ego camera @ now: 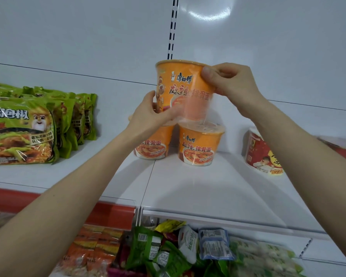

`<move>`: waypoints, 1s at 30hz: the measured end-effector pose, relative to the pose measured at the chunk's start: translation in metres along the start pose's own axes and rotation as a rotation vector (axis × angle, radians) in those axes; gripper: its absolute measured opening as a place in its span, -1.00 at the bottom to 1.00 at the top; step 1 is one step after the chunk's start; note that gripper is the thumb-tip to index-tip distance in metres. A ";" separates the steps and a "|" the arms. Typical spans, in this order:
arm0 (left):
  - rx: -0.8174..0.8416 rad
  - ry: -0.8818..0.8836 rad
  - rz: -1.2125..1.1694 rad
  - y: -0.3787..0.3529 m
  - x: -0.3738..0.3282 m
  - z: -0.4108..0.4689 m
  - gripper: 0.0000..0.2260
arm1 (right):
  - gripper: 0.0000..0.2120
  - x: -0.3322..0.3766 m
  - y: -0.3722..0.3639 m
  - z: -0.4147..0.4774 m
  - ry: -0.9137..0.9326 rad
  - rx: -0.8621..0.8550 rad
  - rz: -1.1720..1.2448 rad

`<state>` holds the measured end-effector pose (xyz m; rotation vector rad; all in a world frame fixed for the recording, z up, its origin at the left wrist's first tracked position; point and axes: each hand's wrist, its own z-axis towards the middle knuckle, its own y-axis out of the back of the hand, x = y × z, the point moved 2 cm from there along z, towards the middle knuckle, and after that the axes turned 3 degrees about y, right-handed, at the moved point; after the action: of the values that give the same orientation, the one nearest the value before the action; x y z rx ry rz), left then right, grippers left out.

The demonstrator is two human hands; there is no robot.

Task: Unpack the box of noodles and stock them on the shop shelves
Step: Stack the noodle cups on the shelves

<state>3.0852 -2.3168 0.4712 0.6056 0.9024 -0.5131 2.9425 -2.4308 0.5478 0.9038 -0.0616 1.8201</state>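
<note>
Left grip [148, 114], right grip [234, 86] clamped on 1 held cup [180, 84] | 2 shelf cups [198, 144] below | 1 red cup [262, 154]

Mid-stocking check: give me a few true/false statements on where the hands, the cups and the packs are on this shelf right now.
1. The left hand and the right hand both hold the held orange cup. True.
2. The held orange cup is above the two orange cups standing on the white shelf. True.
3. The green noodle packs lie to the right of the two orange cups. False: they lie at the left end of the shelf.
4. The red cup is stacked on the two orange cups. False: it stands by itself on the shelf, to their right.
</note>
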 end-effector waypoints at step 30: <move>0.555 -0.071 0.788 -0.017 0.057 -0.078 -0.58 | -0.51 -0.051 -0.023 0.020 -0.072 0.021 -0.192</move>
<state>3.0602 -2.2848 0.3816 1.3611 0.3818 -0.0525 2.9807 -2.4686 0.5232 0.9574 -0.0008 1.6132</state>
